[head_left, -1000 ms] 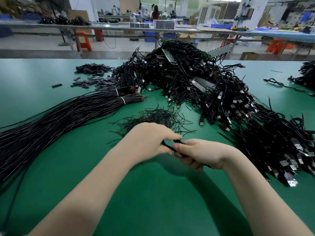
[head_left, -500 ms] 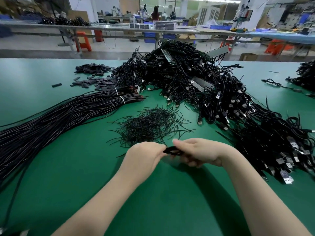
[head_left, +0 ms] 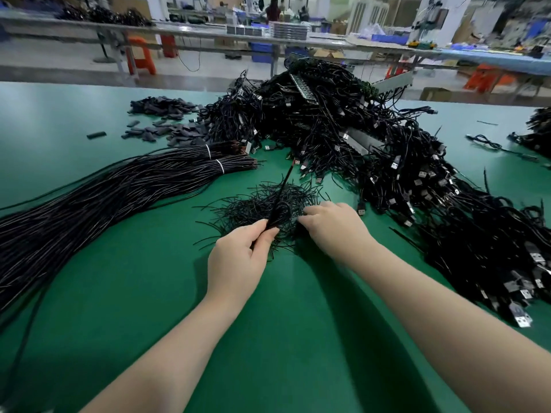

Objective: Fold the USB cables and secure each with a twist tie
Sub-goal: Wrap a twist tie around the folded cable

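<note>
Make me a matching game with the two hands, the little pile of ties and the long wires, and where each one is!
Things:
1. left hand
2. right hand
3. twist-tie pile
4. long wire bundle

Places or states:
A. stretched along the table's left side
B. reaching into the ties
C. gripping a folded cable
D. just beyond both hands

Pairs: 1-C, 2-B, 3-D, 4-A

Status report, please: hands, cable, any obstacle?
Left hand grips folded cable. Right hand reaching into twist tie pile, grip unclear. Nothing in the way.
</note>
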Available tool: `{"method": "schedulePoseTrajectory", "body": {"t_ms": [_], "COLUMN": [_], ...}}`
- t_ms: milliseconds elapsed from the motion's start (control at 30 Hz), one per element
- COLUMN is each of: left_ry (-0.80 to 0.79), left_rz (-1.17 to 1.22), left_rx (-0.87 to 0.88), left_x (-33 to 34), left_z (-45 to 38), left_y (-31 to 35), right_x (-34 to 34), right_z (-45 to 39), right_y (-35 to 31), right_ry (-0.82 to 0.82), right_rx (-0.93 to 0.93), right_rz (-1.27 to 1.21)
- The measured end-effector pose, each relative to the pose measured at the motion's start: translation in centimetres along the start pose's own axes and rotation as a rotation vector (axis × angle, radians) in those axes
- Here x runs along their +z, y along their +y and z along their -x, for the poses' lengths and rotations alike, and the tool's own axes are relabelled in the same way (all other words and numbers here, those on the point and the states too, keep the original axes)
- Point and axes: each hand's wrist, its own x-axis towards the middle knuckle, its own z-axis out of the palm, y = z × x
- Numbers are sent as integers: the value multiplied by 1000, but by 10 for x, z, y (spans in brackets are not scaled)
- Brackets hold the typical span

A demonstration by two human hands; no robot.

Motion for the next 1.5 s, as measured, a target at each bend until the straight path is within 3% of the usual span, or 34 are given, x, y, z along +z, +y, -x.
{"method": "schedulePoseTrajectory", "body": {"t_ms": [133,300,433,633,767,967,1167,1500], "left_ry": [-5,-4,-5,2,-8,-12,-23,-115], "left_rz": [18,46,61,114,150,141,53,60], "left_rx": [-30,-41,-51,-85,-94,-94,-33,48], "left_x": [1,1,1,1,2,2,6,2], "left_z": [-2,-1,-1,-2,-2,-2,-1,-2], "left_y": [-2,1,-1,-4,-6,-9,-9,-7], "right_x": [-16,-19,-19,-27,-25,-37,-63,-75], "right_z": [-12,-19,-14,-9,0,18,32,43], "right_y": [3,1,4,12,24,30,-15,-40], "right_ry": [-63,-128,-78,-32,-16,8,119,329], "right_rx": [-145,-162,-172,105,116,110,-182,-253], "right_rz": [191,154,172,-36,-4,-233,103,288]}}
